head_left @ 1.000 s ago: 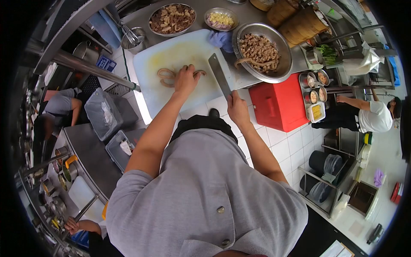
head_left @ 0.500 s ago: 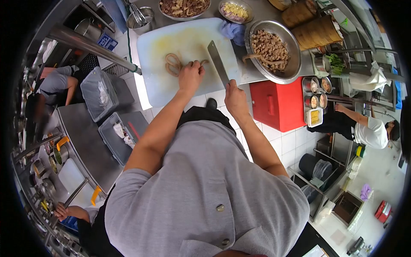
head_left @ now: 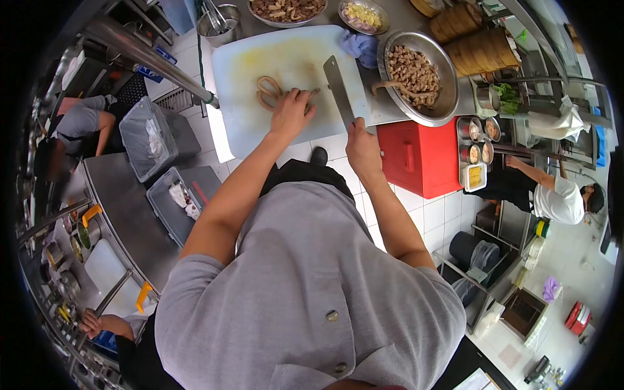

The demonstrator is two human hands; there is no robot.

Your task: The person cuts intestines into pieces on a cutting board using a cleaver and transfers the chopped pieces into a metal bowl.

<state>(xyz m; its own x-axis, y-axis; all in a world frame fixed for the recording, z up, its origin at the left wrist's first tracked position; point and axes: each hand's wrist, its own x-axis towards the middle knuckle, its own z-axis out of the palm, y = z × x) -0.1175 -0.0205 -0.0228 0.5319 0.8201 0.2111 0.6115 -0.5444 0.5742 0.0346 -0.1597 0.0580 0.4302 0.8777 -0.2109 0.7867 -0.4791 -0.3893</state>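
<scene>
On one white cutting board (head_left: 240, 133) on the counter (head_left: 385, 114), one looped meat strip (head_left: 262, 97) lies under the left hand (head_left: 292, 116), whose grip is bent over it, closed or not I cannot tell, while the right hand (head_left: 364, 146) grips one cleaver (head_left: 339, 91). One large bowl (head_left: 448, 97), two smaller bowls (head_left: 286, 25) and one blue cloth (head_left: 359, 49) crowd the board's far and right sides; lettering on the blue carton (head_left: 156, 67) is unreadable.

No lettering can be read right now: the blue box (head_left: 149, 74) sits blurred, partly behind the pole (head_left: 130, 45), and the paper (head_left: 480, 381) shows too small
</scene>
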